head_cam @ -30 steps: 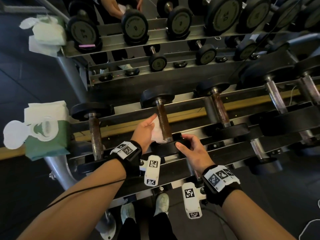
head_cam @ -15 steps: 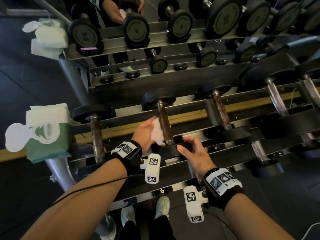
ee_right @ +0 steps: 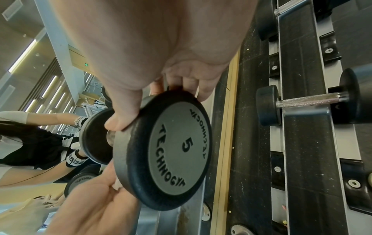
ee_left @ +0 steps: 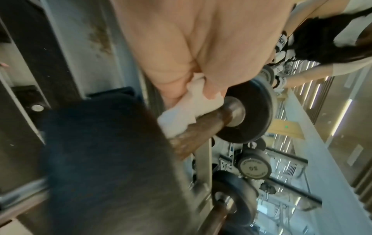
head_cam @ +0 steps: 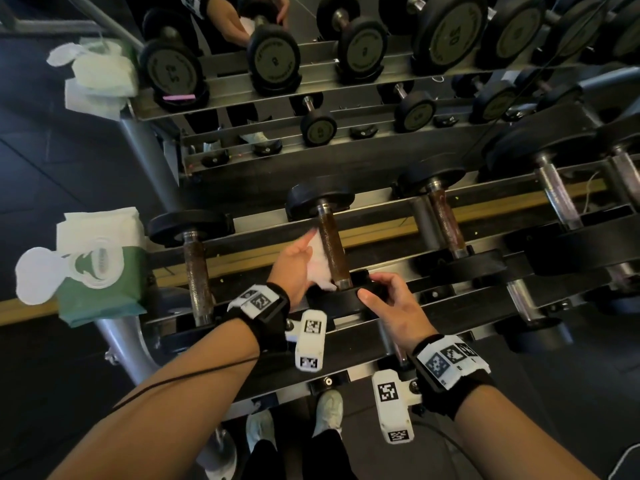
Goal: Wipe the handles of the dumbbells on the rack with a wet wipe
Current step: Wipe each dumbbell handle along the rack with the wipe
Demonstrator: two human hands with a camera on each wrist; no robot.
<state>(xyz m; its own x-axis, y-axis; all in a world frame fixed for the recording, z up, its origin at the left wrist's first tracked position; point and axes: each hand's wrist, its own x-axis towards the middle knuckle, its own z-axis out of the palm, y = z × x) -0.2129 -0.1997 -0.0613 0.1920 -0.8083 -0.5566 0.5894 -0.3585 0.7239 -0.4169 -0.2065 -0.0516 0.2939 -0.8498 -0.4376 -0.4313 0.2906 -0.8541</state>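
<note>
I am partway through wiping one dumbbell handle (head_cam: 331,251) on the lower tier of the rack (head_cam: 381,233). My left hand (head_cam: 292,263) has its grip closed on a crumpled white wet wipe (head_cam: 320,263), pressing it against the left side of the handle near its front end. My right hand (head_cam: 393,304) steadies the same dumbbell, its grip curled over the rim of the near weight plate (ee_right: 171,149), which is marked 5. Next, I judge, the wipe must run along the bar toward the far plate and around its underside. The handle looks brown and rusty, with a rough texture. Another rusty handle (head_cam: 197,275) lies to the left, beside a green pack of wipes (head_cam: 100,268).
</note>
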